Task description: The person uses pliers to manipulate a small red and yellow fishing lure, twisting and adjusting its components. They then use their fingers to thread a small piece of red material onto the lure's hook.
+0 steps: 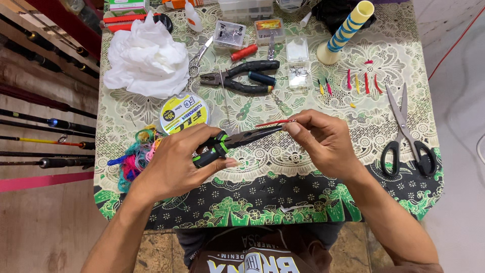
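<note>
My left hand point(179, 162) grips long-nose pliers with black and green handles point(230, 141), whose jaws point right toward my other hand. My right hand point(323, 141) pinches a thin red tube or strand point(273, 122) between thumb and fingers, right at the tips of the pliers' jaws. Both hands hover over the patterned tablecloth point(313, 197) near the table's front.
Behind the hands lie black pliers point(237, 76), a yellow line spool point(183, 112), crumpled white tissue point(146, 58), small clear boxes point(298, 63) and a blue-striped foam handle point(343, 33). Scissors point(406, 134) lie at right, coloured threads point(136, 156) at left. Fishing rods point(45, 126) stand beyond the left edge.
</note>
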